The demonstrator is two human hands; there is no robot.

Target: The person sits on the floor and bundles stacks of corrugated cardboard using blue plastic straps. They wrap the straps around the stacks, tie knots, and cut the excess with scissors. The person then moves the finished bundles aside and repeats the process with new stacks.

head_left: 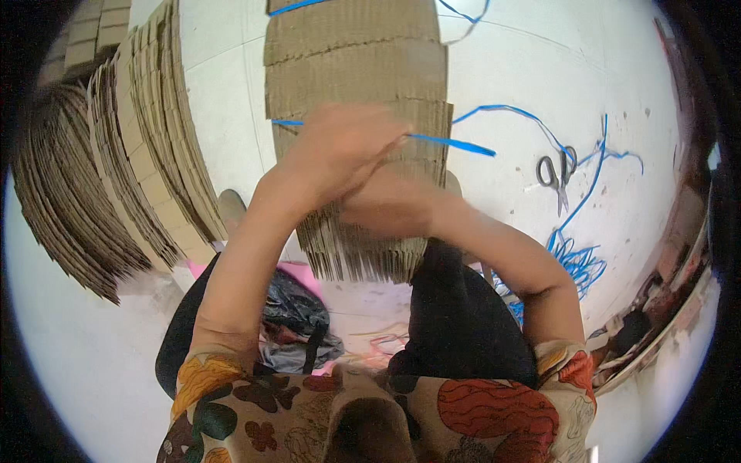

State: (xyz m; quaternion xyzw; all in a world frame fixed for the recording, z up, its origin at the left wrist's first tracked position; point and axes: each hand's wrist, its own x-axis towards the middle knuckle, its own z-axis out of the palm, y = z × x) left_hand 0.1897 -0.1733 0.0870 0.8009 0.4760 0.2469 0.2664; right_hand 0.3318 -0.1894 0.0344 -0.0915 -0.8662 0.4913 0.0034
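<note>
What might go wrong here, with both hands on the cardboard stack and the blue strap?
1. The blue strap looks taut under the left hand; pulled hard, it may cut into the skin or slip off the cardboard stack.
2. The sheets' lower edges look uneven near the right hand, so the bundle may slide apart.
3. The scissors and loose strap coils on the floor could snag a foot.

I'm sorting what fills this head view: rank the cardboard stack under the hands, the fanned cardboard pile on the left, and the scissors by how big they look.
1. Fanned cardboard pile and cardboard stack: alike, and nearness makes ranking unsure.
2. Scissors: plainly smallest.
</note>
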